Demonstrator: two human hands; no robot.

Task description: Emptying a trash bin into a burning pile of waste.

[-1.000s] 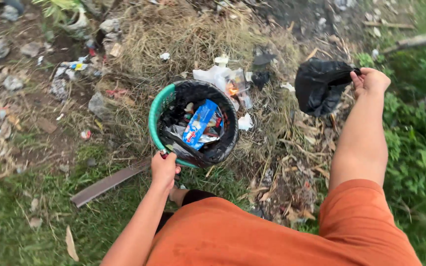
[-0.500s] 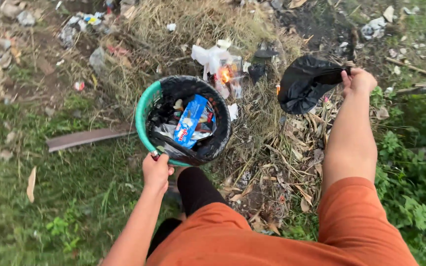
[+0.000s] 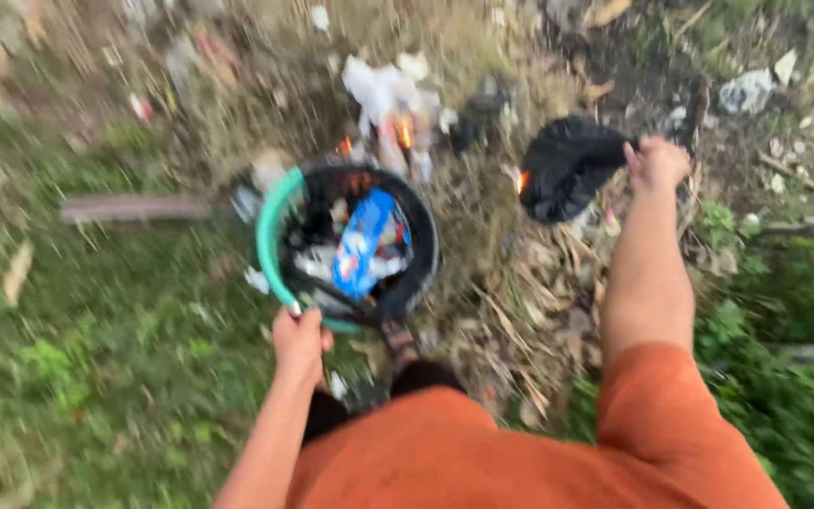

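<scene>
Littered ground of dry straw (image 3: 482,273), grass and scattered scraps spreads under a person in an orange shirt, seen from above in a blurred frame. Largest among the things in hand is a green-rimmed bin (image 3: 270,236) lined in black, packed with wrappers, a blue packet (image 3: 362,243) lying on top. The left hand (image 3: 300,341) is clenched on the bin's near rim, carrying it close in front of the body. Out to the side, the right hand (image 3: 657,162) is closed around the gathered neck of a black plastic bag (image 3: 567,168), which hangs bulging above the straw, well apart from the bin. Small flames (image 3: 403,130) lick at a heap of white plastic rubbish (image 3: 379,90) just beyond the bin's far rim, and another spark glows beside the bag. Handling this well, by my judgement, means keeping a firm rim grip, holding the bin level, and keeping the thin bag off the flames. Open grass lies to the person's left near a fallen plank (image 3: 129,207); dense green weeds crowd the right, so the left looks the freer side.
</scene>
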